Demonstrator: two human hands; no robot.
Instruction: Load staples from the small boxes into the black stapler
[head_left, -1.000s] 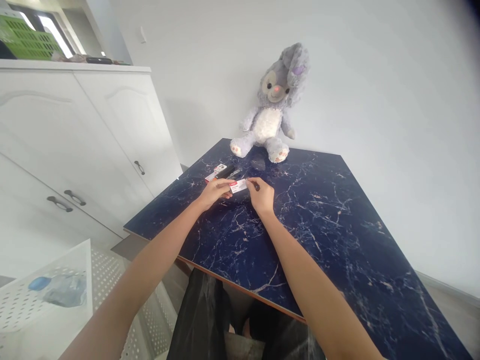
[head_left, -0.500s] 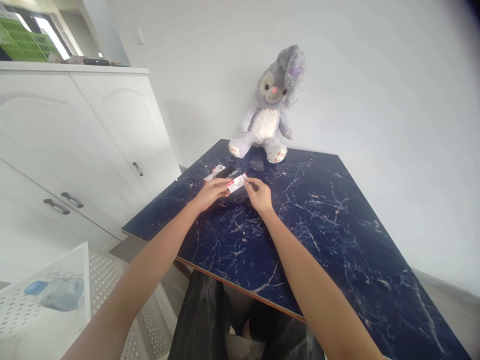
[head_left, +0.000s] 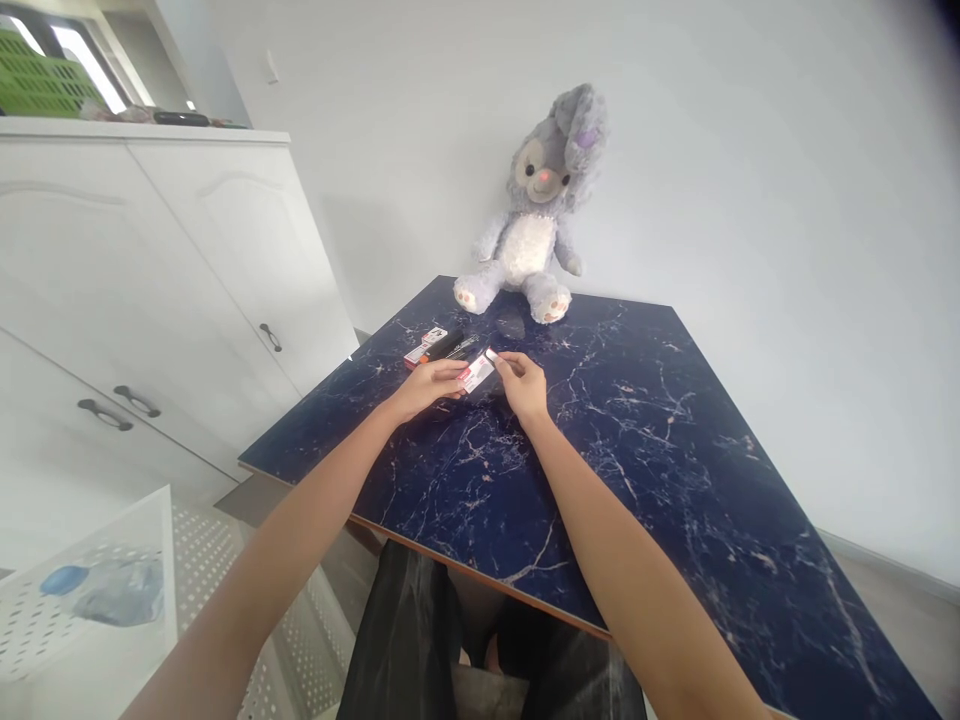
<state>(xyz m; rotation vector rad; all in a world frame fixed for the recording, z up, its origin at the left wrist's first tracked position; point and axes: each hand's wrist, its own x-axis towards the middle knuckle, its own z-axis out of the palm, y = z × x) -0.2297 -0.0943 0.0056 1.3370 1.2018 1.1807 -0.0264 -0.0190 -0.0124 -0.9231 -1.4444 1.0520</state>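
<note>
Between my hands, above the dark blue marbled table (head_left: 615,420), is a small white and red cardboard box (head_left: 478,371), held at a slant. My left hand (head_left: 429,387) grips its left end, thumb and fingers on either side. My right hand (head_left: 523,385) pinches at the upper right end, where a white flap seems to stand up. Just behind my left hand lie a black item (head_left: 445,346) with an orange part, whose kind I cannot make out, and another white and red box (head_left: 426,347), partly covered by it.
A grey plush rabbit (head_left: 529,245) sits at the table's back edge against the wall. White cabinets (head_left: 217,250) stand on the left. At lower left, a white perforated basket (head_left: 171,560) holds a clear plastic bottle (head_left: 120,590) with a blue cap.
The box has tilted more steeply, and its right end looks more opened under my right fingers. My left hand has shifted slightly, showing more of the black item. The view has moved a little.
</note>
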